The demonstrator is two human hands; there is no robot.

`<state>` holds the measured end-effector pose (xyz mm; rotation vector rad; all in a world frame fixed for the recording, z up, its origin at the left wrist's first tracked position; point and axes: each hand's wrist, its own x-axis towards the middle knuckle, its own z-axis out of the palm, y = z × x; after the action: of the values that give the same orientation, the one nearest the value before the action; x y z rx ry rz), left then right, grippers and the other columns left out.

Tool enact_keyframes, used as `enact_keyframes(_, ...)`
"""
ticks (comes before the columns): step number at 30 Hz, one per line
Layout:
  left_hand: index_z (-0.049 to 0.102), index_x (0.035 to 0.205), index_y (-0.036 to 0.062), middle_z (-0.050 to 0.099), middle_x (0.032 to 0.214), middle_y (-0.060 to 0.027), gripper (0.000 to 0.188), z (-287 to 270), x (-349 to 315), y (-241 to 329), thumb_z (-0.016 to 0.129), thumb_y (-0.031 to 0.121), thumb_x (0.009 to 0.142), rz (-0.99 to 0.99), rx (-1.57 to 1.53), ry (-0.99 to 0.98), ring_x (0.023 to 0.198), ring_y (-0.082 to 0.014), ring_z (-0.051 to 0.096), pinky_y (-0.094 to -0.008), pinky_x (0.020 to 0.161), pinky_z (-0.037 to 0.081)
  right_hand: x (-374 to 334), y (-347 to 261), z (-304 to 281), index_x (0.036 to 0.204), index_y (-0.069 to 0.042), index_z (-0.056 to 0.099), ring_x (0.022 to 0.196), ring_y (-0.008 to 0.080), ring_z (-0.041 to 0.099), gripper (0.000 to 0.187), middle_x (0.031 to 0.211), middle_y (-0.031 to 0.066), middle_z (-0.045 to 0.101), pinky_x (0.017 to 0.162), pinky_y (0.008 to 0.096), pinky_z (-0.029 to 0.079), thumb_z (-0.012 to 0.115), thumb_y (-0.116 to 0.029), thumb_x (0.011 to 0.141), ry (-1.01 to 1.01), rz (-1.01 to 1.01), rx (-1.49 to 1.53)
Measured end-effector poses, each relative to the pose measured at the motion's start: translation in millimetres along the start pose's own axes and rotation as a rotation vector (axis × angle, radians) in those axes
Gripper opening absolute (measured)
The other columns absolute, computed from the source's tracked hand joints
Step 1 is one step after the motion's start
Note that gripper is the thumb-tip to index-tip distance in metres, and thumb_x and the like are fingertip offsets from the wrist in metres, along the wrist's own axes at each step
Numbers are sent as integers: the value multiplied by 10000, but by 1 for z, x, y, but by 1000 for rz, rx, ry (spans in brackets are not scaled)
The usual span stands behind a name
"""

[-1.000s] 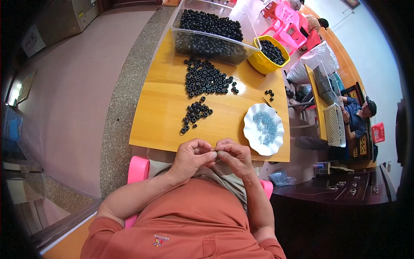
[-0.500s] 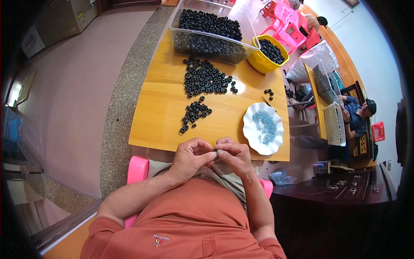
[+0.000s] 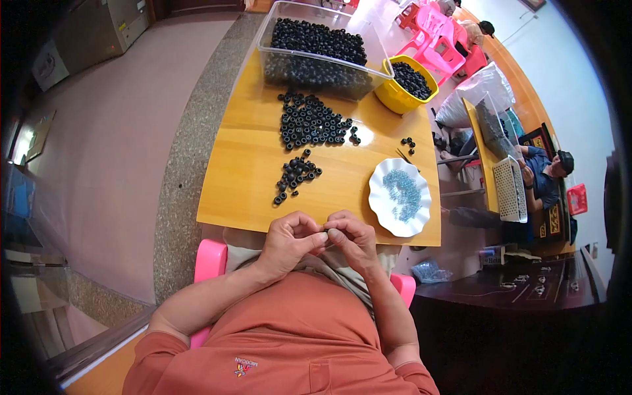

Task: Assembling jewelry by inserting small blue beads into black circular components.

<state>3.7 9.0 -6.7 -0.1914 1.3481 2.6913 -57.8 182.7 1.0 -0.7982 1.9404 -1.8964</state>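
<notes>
At the table's near edge my left hand (image 3: 291, 241) and my right hand (image 3: 354, 239) meet, thumbs and fingertips pinched together. Something small and dark seems to sit between the fingertips; the fingers cover most of it. Just beyond them lies a small group of black ring-shaped pieces (image 3: 297, 174). Further back spreads a larger patch of the same black pieces (image 3: 309, 123). To the right of my hands stands a white scalloped plate (image 3: 378, 209) with small clear bluish bits (image 3: 402, 194) on it. Dark tweezers (image 3: 403, 155) rest by the plate's far rim.
At the table's (image 3: 243, 164) far end stand a clear plastic bin (image 3: 316, 78) and a yellow basket (image 3: 393, 99), both holding black pieces. Several loose black pieces (image 3: 409, 143) lie beyond the plate. Off to the right another person (image 3: 545, 178) sits by a white perforated basket (image 3: 511, 197).
My hands stay pinched together in nearly the same place, with the right hand's fingers shifted slightly. The table's contents look the same; the view has shifted a little.
</notes>
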Motion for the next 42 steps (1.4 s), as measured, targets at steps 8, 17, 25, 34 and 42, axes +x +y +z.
enact_keyframes(8, 538, 859, 37, 610, 833, -10, 163, 2, -3, 0, 674, -52, 845, 94, 116, 6, 765, -79, 619, -236, 719, 552, -1, 1, 4, 959, 33, 655, 866, 121, 562, 90, 967, 67, 584, 749, 233, 468, 606, -24, 910, 19, 38, 44)
enact_keyframes(17, 534, 837, 44, 619, 844, -8, 172, 1, -2, -3, 683, -42, 844, 151, 185, 9, 751, -64, 607, -215, 691, 528, -3, 4, 6, 980, 31, 662, 909, 131, 559, 120, 988, 69, 586, 791, 248, 463, 602, -53, 919, 49, 36, 38)
enact_keyframes(25, 548, 848, 57, 625, 847, -13, 173, -3, 4, 6, 704, -14, 832, 51, 82, 47, 775, -74, 605, -214, 699, 516, -3, -4, 10, 1087, 20, 624, 876, 169, 604, 313, 985, 102, 582, 721, 252, 501, 725, 13, 791, 56, -163, -154)
enact_keyframes(34, 557, 877, 56, 615, 844, -8, 177, -1, 4, 8, 711, -11, 822, 19, 58, 33, 797, -75, 598, -210, 719, 503, 0, -4, 9, 1027, -1, 634, 807, 241, 629, 346, 966, 142, 593, 646, 302, 532, 768, 8, 709, 82, -337, -549)
enact_keyframes(42, 555, 871, 58, 616, 840, -7, 172, -2, 3, 5, 703, -18, 827, -5, 13, 7, 773, -68, 599, -208, 704, 507, 0, -4, 11, 1045, 6, 638, 777, 216, 639, 343, 957, 137, 598, 632, 285, 535, 761, 8, 725, 83, -345, -503)
